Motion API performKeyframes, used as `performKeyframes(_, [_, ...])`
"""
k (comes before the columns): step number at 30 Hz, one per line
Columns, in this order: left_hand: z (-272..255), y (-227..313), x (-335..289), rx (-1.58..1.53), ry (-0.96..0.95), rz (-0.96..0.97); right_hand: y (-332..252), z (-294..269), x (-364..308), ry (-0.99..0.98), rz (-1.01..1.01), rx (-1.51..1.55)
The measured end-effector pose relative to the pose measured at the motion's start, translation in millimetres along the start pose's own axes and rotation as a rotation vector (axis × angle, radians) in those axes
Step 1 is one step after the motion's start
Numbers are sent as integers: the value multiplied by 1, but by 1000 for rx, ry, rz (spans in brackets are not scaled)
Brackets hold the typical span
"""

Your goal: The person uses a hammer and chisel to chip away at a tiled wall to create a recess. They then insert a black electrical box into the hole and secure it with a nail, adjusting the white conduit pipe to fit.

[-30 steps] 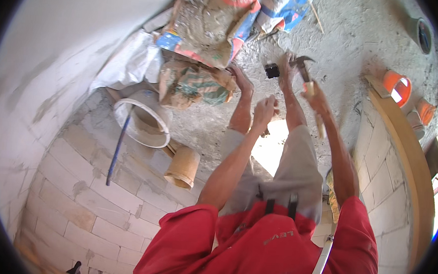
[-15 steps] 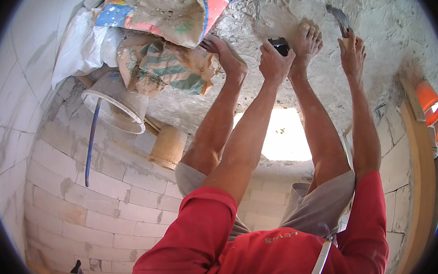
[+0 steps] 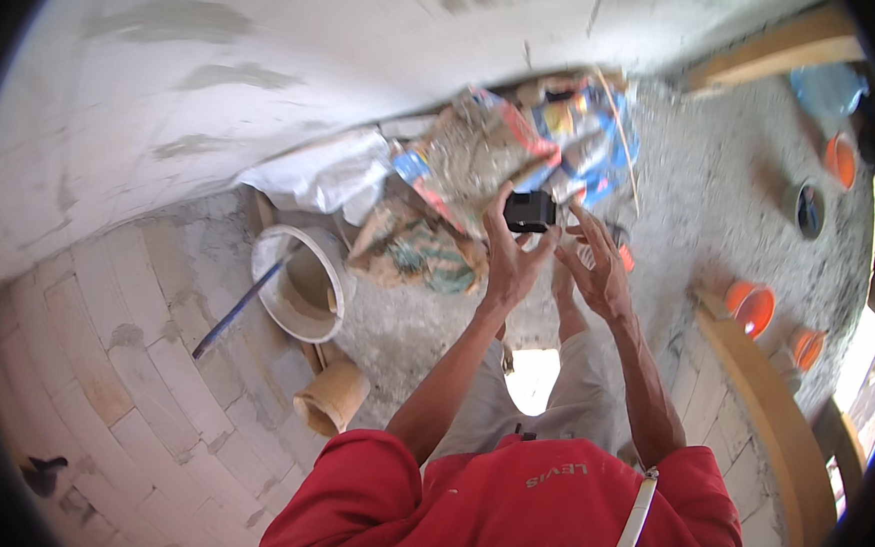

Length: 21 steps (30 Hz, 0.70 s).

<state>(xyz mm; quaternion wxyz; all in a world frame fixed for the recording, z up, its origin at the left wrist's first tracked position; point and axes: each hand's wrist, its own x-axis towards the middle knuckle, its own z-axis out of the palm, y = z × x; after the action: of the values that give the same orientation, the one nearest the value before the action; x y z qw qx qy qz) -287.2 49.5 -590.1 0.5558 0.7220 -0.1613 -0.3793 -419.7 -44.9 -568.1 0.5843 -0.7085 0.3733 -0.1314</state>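
My left hand (image 3: 510, 266) is closed on a small black box-shaped device (image 3: 529, 211), raised in front of me. Thumb and fingers grip it from its left side and below. Close to the device's right side is my right hand (image 3: 600, 273), its fingers apart and slightly curled, with nothing plainly in it. Whether its fingertips touch the device I cannot tell. Behind both hands, a colourful sack (image 3: 485, 146) with grey material on it lies by the wall, next to a crumpled brown-and-green paper bag (image 3: 424, 248).
A white bucket (image 3: 336, 267) with a blue stick and a tan bucket (image 3: 335, 396) lie to the left. Orange buckets (image 3: 753, 311) and a dark-filled container (image 3: 808, 210) stand on the right. A wooden beam (image 3: 764, 424) runs along the right side; block walls (image 3: 152, 356) surround the floor.
My left hand has raised the device from beside my feet. My right hand has moved left beside it and no longer holds the flat-bladed tool. The view has shifted, showing more wall and floor.
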Motion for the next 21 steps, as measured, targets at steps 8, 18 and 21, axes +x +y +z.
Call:
performKeyframes(8, [-113, 301, -24, 140, 26, 688, -287, -10, 28, 111, -516, 18])
performKeyframes(18, [-219, 502, -28, -31, -47, 921, -533, 9, 61, 483, -716, 2])
performKeyframes(21, [-237, 543, -22, -189, -46, 833, -568, 3, 79, 631, -649, 27])
